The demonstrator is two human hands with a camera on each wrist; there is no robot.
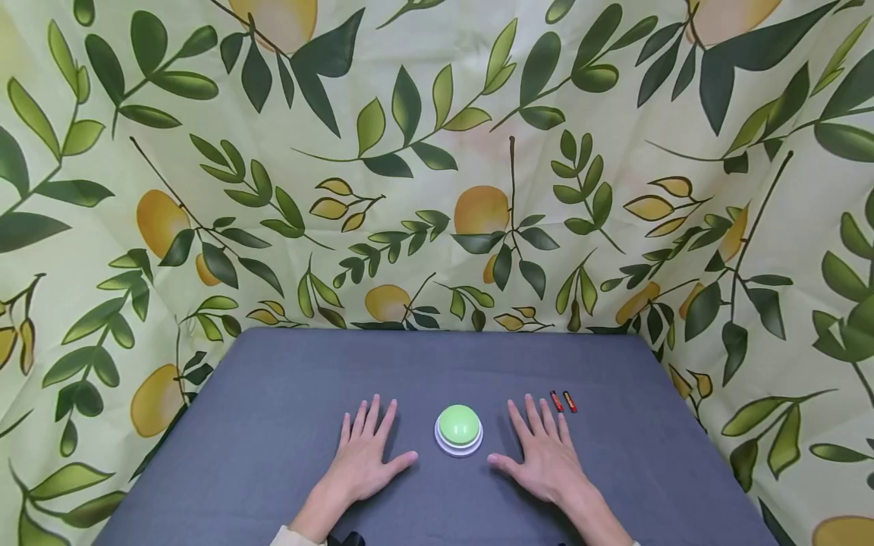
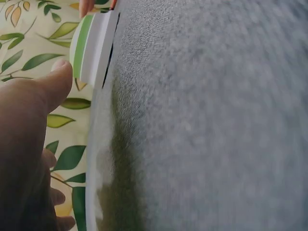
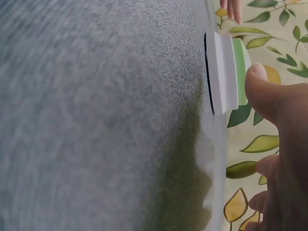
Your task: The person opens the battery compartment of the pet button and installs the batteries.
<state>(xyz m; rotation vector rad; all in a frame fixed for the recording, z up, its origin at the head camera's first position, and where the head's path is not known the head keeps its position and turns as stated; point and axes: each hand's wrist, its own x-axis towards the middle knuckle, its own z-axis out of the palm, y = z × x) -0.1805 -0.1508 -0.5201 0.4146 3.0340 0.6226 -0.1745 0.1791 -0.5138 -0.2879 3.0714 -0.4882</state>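
Note:
A round push button [image 1: 459, 425] with a light green dome and a white base sits on the table between the two hands. To its left is my left hand [image 1: 365, 459], palm down with its fingers spread, holding nothing. My right hand [image 1: 544, 453] mirrors it on the other side, also spread and holding nothing. Both thumbs point toward the button without touching it in the head view. Just past the right fingertips lie two small red and black batteries [image 1: 564, 402], side by side. Each wrist view shows the thumb [image 2: 57, 82] and the button's side [image 3: 226, 72].
A dark blue-grey cloth covers the table [image 1: 307, 371]. Behind it and at both sides hangs a pale curtain [image 1: 423, 174] printed with leaves and orange fruit. Shadows of the hands fall on the cloth in both wrist views.

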